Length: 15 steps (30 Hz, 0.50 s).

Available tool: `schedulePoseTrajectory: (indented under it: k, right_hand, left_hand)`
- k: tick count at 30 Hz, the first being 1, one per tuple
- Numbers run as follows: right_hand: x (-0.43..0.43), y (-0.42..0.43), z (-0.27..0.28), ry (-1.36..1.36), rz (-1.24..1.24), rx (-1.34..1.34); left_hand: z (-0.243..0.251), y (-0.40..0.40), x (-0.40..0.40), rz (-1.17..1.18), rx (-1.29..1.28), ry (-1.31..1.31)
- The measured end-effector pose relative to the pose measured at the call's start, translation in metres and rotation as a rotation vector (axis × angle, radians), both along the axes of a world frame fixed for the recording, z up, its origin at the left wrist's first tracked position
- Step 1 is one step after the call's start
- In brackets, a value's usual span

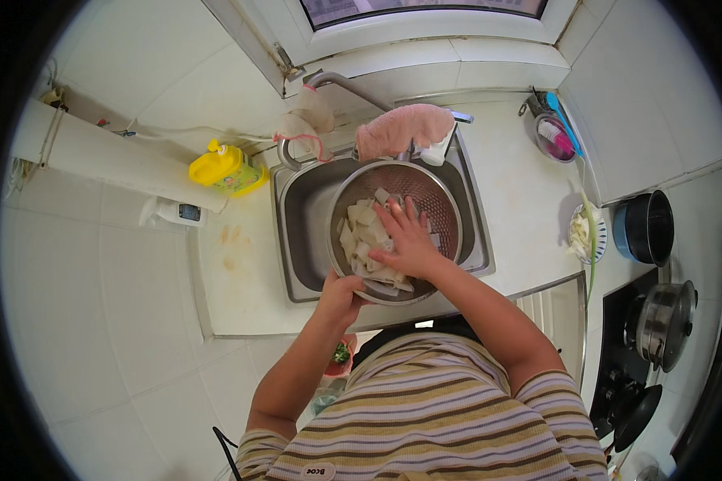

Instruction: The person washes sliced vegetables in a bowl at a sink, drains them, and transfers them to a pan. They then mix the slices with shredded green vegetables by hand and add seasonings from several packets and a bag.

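A perforated stainless steel colander (439,198) is held over the sink (307,210), tilted so that its inside faces me. Pale, flat pieces of food (361,231), perhaps sliced vegetable or wide noodles, lie heaped in its left and lower part. My left hand (340,294) grips the near left rim. Inside the colander, my right hand (406,237) rests with fingers spread on top of the pale pieces. What lies under its palm is hidden.
Behind the colander, a pink cloth (403,129) hangs over the faucet. A yellow detergent bottle (231,171) stands left of the sink. On the right are a plate of cut vegetable (601,240), a black pot (650,228), and a lidded steel pot (665,324) on the stove.
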State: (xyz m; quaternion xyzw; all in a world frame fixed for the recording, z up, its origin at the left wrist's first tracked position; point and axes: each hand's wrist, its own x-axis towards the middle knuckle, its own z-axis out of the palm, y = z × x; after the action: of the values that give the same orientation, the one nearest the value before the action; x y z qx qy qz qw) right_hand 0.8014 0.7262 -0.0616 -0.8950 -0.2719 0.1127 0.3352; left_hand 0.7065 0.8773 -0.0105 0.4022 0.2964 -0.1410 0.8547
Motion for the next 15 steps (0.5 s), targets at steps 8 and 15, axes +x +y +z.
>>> schedulePoseTrajectory:
  k: [8, 15]
  right_hand:
    - [-0.01, 0.008, 0.009, -0.051, 0.095, 0.136]
    - [-0.009, 0.006, 0.009, -0.084, 0.076, 0.194]
  left_hand:
    - [0.035, -0.025, 0.001, 0.01, 0.271, 0.058]
    - [0.059, -0.046, 0.005, 0.014, 0.405, 0.069]
